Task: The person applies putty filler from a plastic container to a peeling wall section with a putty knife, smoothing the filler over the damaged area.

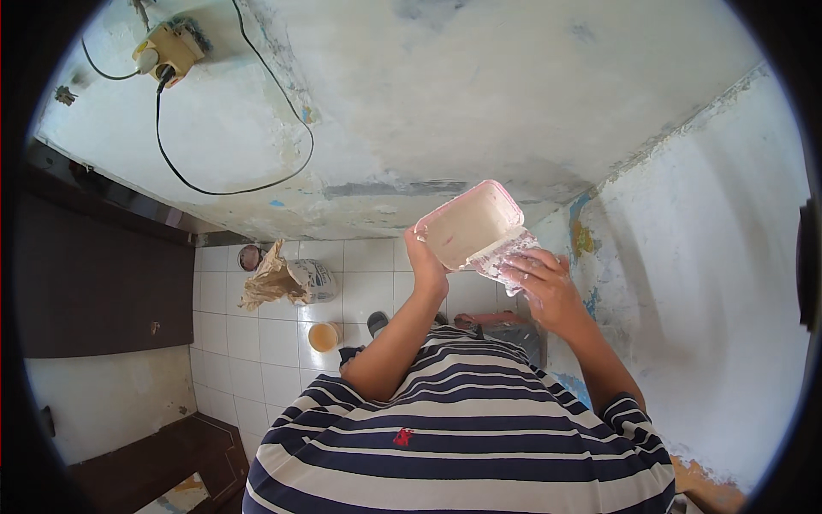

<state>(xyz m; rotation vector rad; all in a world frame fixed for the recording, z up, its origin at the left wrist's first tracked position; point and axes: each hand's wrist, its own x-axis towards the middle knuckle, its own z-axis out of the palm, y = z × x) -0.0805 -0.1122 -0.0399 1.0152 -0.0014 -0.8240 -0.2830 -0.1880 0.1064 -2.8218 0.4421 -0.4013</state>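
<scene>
My left hand (pixel 425 267) grips the near-left side of a shallow, pink-rimmed rectangular tub (pixel 458 206), held tilted in front of my chest. Its inside is coated with whitish paste. My right hand (pixel 548 291) has its fingers curled over a flat, paste-smeared piece (pixel 490 262) that rests against the tub's near-right rim. Thick white paste covers that piece and the fingertips, so its exact kind is hidden. The patchy, plastered wall (pixel 428 120) rises beyond both hands.
An opened paper sack (pixel 312 281) lies on the tiled floor, near a tub of yellowish liquid (pixel 324 337) and a small round container (pixel 250 257). A black cord (pixel 287 176) hangs from a wall socket (pixel 169 56). A dark cabinet (pixel 107 265) stands left; a grey object (pixel 524 338) sits by my feet.
</scene>
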